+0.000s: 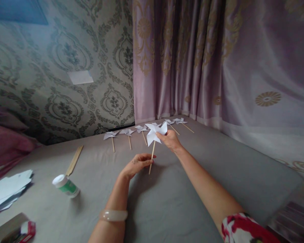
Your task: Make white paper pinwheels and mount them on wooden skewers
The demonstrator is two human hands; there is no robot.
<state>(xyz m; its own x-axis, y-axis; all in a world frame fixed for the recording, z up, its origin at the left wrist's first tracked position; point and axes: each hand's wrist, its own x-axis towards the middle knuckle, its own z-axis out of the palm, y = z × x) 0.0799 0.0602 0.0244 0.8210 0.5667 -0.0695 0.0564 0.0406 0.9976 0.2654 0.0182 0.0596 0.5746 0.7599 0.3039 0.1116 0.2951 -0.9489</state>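
A white paper pinwheel [154, 133] on a thin wooden stick is held upright above the grey bed sheet. My left hand [141, 162] pinches the lower part of the stick between thumb and fingers. Higher up, my right hand [170, 139] grips the pinwheel's paper head at its right side, the thumb lying on the front of the paper. Behind it, several finished-looking pinwheels [127, 132] lie in a row along the far side of the sheet, and the held one partly covers some of them.
To the left are a bundle of wooden sticks [75, 160], a white-capped bottle with a green label [66, 185] and a stack of white paper [8, 189]. A red box [27, 231] sits at the near left. Purple curtains [177, 60] and patterned wallpaper [66, 50] bound the far side.
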